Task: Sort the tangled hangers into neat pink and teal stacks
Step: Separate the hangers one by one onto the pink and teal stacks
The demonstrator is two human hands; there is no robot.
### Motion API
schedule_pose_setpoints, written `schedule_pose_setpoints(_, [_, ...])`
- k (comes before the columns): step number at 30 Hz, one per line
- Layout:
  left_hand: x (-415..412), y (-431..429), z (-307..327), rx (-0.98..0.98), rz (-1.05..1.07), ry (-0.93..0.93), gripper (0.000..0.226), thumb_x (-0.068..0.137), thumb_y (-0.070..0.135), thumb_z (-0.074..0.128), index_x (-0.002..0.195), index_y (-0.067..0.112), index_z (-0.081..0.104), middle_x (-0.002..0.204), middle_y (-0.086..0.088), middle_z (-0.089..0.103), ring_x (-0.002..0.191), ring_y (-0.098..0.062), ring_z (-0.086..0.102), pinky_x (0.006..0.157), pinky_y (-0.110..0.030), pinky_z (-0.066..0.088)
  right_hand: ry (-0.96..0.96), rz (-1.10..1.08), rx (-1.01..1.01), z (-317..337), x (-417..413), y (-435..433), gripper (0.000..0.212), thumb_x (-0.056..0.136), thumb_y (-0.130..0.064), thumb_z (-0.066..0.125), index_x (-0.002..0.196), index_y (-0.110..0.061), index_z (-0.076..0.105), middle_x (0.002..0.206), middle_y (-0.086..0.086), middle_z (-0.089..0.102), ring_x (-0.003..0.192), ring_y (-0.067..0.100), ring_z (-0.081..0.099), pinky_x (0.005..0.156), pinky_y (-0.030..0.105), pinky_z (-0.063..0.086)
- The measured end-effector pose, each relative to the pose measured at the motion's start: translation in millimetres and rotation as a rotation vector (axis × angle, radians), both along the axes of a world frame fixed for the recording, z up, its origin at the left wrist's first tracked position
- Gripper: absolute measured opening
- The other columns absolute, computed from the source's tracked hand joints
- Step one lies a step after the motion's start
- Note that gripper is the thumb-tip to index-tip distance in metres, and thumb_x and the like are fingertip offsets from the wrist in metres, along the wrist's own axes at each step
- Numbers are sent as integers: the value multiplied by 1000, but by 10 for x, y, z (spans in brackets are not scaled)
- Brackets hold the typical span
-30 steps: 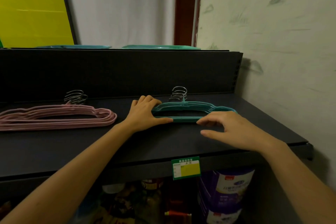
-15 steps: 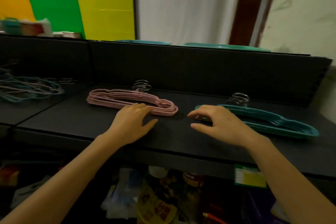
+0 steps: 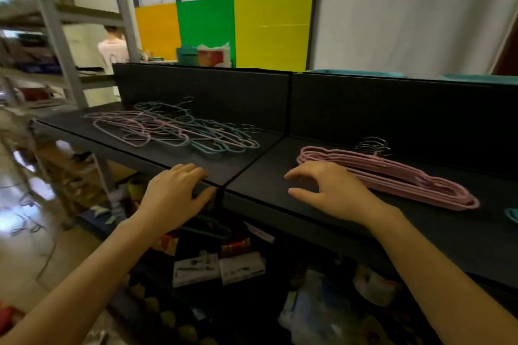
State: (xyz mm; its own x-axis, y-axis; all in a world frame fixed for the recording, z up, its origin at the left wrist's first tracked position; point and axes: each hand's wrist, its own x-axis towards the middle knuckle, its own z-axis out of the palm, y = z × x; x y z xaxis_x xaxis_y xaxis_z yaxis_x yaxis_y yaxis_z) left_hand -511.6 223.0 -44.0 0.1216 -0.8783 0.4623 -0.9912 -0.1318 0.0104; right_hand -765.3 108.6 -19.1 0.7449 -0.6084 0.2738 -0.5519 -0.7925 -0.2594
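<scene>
Black shelf (image 3: 260,180) holds tangled hangers (image 3: 173,126) and a pink stack (image 3: 392,176); left hand (image 3: 171,199), right hand (image 3: 333,190) fingers loose, empty.

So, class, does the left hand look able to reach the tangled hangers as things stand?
Probably yes: the left hand is empty at the edge of the shelf, and only bare surface lies between it and the tangled hangers.

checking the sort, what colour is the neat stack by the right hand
Pink stack, seen best in the head view.
</scene>
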Motion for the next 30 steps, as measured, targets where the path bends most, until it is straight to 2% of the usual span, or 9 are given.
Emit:
schedule_pose_setpoints(4, [682,245,-5,1,58,-4,38,88,47,48,115,23,58,109,6,61,103,-15,56,75,-28,48,-7,29,12,0,774,61,36,88,-43,56,123,-33,54,122,-13,56,110,5,52,94,32,47])
schedule_pose_setpoints(11, [1518,494,14,-31,108,59,36,86,43,53,112,20,60,106,3,64,99,-17,58,75,-32,49,22,74,39,63,1868,43,38,88,-42,57,123,-28,55,120,-9,58,107,8,54,91,33,48])
schedule_pose_setpoints(14, [1837,477,7,-55,122,61,39,85,44,52,115,21,60,107,4,63,100,-16,58,75,-31,50,-6,91,76,65,2275,-45,37,88,-37,59,123,-22,56,116,-4,60,98,8,54,87,27,48])
schedule_pose_setpoints(17, [2146,421,-58,-46,126,80,42,85,47,50,119,23,58,110,7,63,102,-13,58,75,-29,51,-8,94,117,44,2673,-175,40,88,-33,60,125,-18,55,116,-1,60,93,5,50,81,20,42])
schedule_pose_setpoints(20, [2463,311,-97,-20,120,66,43,85,49,48,120,24,57,110,7,62,100,-11,57,74,-26,48,27,68,116,53,3059,-368,44,88,-34,61,128,-18,52,122,1,59,98,8,54,84,21,43])
schedule_pose_setpoints(23, [2787,136,-80,-8,123,49,42,86,48,50,120,24,56,113,7,61,102,-12,56,75,-25,47,47,21,78,119,3418,-608,48,87,-35,61,130,-16,50,128,4,57,112,16,55,93,28,46])
schedule_pose_setpoints(26, [3100,-66,-19,5,105,43,39,86,47,49,118,25,55,113,7,60,103,-11,54,78,-26,48,72,-34,52,211,3722,-879,51,88,-38,59,131,-13,49,130,6,55,115,21,54,98,34,45])
schedule_pose_setpoints(30, [3529,-394,145,64,90,-7,41,88,46,48,123,25,51,120,6,57,109,-12,52,83,-25,46,116,-120,8,283,4137,-1266,62,86,-46,58,135,-12,45,133,8,52,117,24,52,97,37,45])
